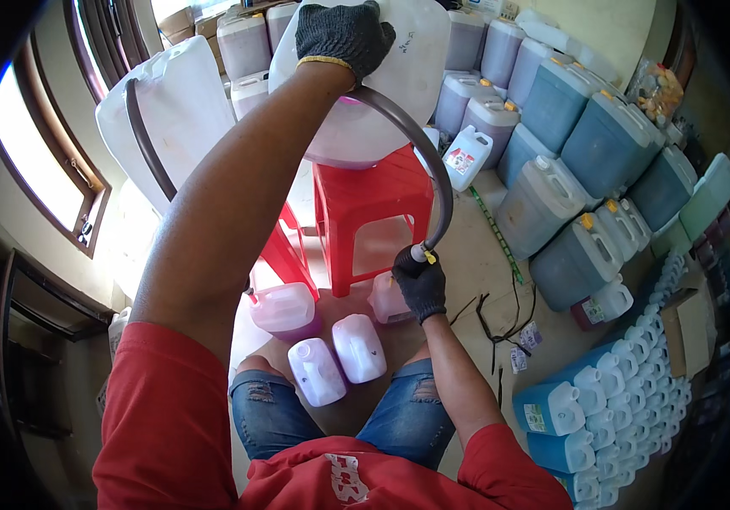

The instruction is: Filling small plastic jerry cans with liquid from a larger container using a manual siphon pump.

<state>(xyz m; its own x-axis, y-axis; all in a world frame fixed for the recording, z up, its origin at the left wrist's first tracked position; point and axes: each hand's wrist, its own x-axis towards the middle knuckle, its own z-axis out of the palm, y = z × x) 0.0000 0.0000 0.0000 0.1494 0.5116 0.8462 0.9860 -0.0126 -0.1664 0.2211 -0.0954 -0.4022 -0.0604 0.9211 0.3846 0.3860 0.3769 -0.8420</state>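
Note:
Both hands wear dark knit gloves. My left hand is closed over the top of a big translucent jerrycan, which rests on a red plastic stool with pink liquid low inside. From beside my left wrist a grey hose curves down to my right hand, which grips its lower end near a pale fitting with a yellow tab. Just below, a small jerrycan is partly hidden by that hand. Two small white jerrycans, one nearer and one beside it, stand between my knees.
At left, another big jerrycan carries a second hose; a pink-filled jerrycan sits below. Stacked dark-filled jerrycans line the right side. Rows of small blue-filled jerrycans stand lower right. Black straps lie on the floor.

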